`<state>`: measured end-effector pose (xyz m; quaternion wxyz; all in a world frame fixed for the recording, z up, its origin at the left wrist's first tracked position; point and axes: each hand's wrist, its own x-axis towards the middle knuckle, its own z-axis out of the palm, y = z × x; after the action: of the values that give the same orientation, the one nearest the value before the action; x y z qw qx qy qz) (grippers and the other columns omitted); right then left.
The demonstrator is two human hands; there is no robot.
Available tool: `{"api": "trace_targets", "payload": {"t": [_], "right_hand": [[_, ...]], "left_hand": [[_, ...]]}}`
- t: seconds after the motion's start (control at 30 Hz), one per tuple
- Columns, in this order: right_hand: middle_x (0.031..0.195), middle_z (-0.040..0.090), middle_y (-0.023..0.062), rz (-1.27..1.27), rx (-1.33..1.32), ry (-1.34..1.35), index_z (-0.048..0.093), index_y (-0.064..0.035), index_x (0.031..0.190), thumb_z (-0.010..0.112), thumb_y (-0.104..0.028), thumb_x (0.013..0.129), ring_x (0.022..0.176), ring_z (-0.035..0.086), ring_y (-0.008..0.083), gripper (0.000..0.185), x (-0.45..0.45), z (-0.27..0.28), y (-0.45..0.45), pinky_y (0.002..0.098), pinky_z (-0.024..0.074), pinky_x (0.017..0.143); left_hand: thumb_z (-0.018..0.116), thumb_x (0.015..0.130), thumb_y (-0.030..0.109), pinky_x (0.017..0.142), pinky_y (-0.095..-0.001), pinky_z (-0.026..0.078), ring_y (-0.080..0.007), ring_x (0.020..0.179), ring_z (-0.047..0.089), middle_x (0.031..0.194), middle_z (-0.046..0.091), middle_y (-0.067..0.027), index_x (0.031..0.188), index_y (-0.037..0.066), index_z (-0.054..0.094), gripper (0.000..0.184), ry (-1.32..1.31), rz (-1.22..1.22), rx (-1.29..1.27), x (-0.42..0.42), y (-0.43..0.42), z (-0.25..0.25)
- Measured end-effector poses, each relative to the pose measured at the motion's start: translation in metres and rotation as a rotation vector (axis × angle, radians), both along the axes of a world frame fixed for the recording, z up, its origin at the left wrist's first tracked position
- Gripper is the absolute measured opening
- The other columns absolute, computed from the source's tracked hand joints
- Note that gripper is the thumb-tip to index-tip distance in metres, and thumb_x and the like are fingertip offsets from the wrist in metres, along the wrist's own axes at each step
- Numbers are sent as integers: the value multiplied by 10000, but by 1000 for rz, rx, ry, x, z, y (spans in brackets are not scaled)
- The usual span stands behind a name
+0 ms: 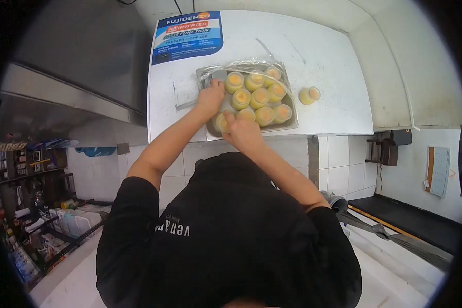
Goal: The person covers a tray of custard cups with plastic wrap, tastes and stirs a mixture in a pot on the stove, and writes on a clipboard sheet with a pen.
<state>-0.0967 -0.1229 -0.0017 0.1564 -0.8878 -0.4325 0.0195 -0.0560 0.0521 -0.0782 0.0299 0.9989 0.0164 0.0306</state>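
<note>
A metal tray point(294, 120) on the white top holds several small glass jars point(241, 97) of yellow filling with orange tops. Clear plastic wrap point(236, 65) lies bunched along its far edge. My left hand point(212, 97) reaches into the tray's far left corner, fingers bent beside a grey round piece point(218, 76) I cannot identify. What those fingers grip is hidden. At the near left corner, my right hand point(242, 132) has its fingers closed around a jar point(221, 123), partly covering it. One more jar point(309, 95) stands outside the tray, to its right.
The tray rests on a white chest freezer top point(339, 66) with a blue printed label point(188, 37) at the far left. A large metal appliance point(82, 66) rises on the left. Crowded shelves point(36, 205) stand lower left; a dark chair point(387, 149) is at right.
</note>
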Motion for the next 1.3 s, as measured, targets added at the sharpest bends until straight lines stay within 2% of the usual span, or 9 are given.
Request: {"api": "trace_targets", "payload": {"t": [0.17,0.27,0.4,0.5,0.77,0.87,1.03,1.17,1.3], "right_hand": [[872,575,138,-55,-159,-67,479,-67,1224,698,-300,704,691,622,294,611,5,-48,16,384,512,563],[918,568,132,-9,-49,19,479,-75,1246,665,-313,735,705,620,316,594,11,-22,6,394,509,584],[783,617,155,-372,-106,90,626,-54,949,634,-274,762,770,623,289,288,86,8,-58,416,495,667],[854,630,178,-669,-320,-86,466,-16,1187,691,-423,704,863,623,282,670,168,15,-122,400,498,720],[831,660,143,-711,-232,343,542,-122,1150,688,-369,708,723,641,286,527,216,-10,-166,379,495,657],[738,646,147,-611,-121,147,556,-79,1130,686,-364,721,540,603,199,514,205,15,-163,313,471,529],[759,653,125,-192,59,245,549,-124,1159,702,-320,720,611,621,221,504,136,89,-79,341,485,574],[916,619,118,36,-1,82,542,-198,1177,702,-326,722,805,625,272,499,85,60,-6,373,504,645],[920,595,120,60,-131,37,540,-209,1181,689,-322,729,788,626,286,489,63,32,36,399,508,633]], "left_hand": [[539,786,96,586,-356,545,-292,710,657,993,527,-179,1090,-31,481,335,67,-15,46,15,16,1],[554,786,120,598,-364,544,-295,727,655,1041,525,-188,1163,-32,456,418,58,-16,56,13,20,4],[626,750,143,629,-385,537,-314,772,646,1134,491,-215,1268,-13,385,592,10,-33,-37,2,23,12],[682,709,147,644,-398,530,-322,789,639,1200,454,-226,1275,14,379,655,78,-34,-67,-6,22,18],[621,758,151,628,-439,512,-340,775,626,1060,461,-182,1153,58,432,448,183,-135,-81,-14,11,19],[586,771,134,604,-434,509,-332,729,627,982,490,-170,1080,60,445,348,128,-89,-65,-4,10,2],[485,846,164,556,-384,519,-295,690,643,895,557,-146,976,49,480,173,13,-105,-26,0,12,3],[500,815,130,564,-398,518,-301,704,640,921,552,-149,994,58,472,195,-39,-87,-36,6,28,-3],[522,791,99,595,-400,522,-308,747,641,954,558,-145,1004,61,470,223,-74,-57,-32,6,38,-7]]}}
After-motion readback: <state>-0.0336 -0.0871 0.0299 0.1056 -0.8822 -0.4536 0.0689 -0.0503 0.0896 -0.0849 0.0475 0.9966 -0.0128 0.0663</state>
